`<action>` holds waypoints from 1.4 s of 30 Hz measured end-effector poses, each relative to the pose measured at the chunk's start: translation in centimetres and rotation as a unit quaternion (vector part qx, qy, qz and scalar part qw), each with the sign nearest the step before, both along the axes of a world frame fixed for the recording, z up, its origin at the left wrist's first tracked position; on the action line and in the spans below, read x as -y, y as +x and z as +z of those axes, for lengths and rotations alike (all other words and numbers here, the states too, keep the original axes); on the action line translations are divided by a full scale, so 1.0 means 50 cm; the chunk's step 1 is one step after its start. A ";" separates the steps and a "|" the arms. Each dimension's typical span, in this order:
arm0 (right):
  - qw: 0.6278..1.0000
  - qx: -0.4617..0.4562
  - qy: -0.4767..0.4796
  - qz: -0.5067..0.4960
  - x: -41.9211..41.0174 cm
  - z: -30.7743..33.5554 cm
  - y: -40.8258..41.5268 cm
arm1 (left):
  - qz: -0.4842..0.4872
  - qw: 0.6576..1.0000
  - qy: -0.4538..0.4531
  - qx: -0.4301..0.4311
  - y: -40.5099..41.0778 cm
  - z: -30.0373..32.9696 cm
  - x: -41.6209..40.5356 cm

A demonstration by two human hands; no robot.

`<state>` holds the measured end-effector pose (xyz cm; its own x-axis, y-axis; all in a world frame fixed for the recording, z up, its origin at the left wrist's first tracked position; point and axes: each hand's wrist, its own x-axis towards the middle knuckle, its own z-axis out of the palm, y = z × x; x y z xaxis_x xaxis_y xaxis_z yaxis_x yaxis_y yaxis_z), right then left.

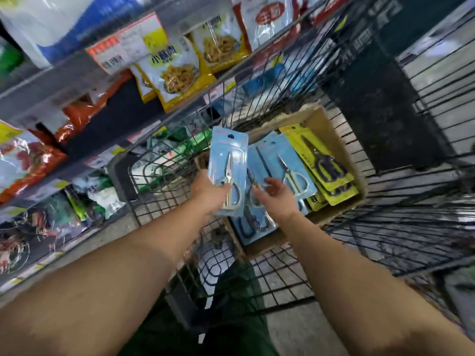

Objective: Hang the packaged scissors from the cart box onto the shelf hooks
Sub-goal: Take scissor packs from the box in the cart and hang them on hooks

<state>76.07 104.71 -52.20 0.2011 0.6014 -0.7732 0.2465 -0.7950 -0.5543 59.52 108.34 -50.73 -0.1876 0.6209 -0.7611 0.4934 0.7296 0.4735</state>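
A blue pack [229,170] of scissors is being held upright above the cart [295,104] by the left hand [209,192], with thumb and fingers pinched on its lower half, over the handles. The right hand [276,199] is being held over the box [331,140], fingers loosely spread, reaching toward a second blue pack [288,163] lying on the pile; whether it is being touched cannot be told, and nothing is being gripped yet. More blue packs and yellow packs [323,163] are being kept in the box, stacked and overlapping.

Several risks are being judged from this. The raised pack is being held low down, so it could be tipped or dropped as it is being carried to the shelf [77,62]. The hang hole near its top could be missed on a hook, since no hooks are being shown here. If the second pack is being lifted by one edge, neighbouring packs could be dragged out. The cart wires could be caught by a card corner.
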 end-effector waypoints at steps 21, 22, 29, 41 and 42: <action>0.907 0.355 -0.133 0.187 -0.025 -0.064 0.135 | 0.144 0.989 0.039 0.018 -0.033 -0.004 0.026; 0.905 0.352 -0.118 0.206 -0.023 -0.055 0.140 | 0.145 0.989 0.038 0.013 -0.034 -0.001 0.030; 0.995 0.011 -0.055 0.082 -0.004 0.063 0.140 | 0.164 0.985 0.030 0.044 -0.015 0.068 0.058; 0.953 -0.121 0.025 0.277 -0.013 0.294 -0.232 | 0.293 0.944 0.149 0.038 -0.279 0.299 0.182; 0.952 -0.130 0.036 0.276 -0.003 0.319 -0.280 | 0.315 0.934 0.163 0.035 -0.317 0.310 0.208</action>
<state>62.08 104.88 -36.24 -0.3531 0.6133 -0.7065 0.4625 -0.5420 -0.7017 43.64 97.94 -35.24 -0.5514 0.6044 -0.5750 -0.0267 0.6761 0.7363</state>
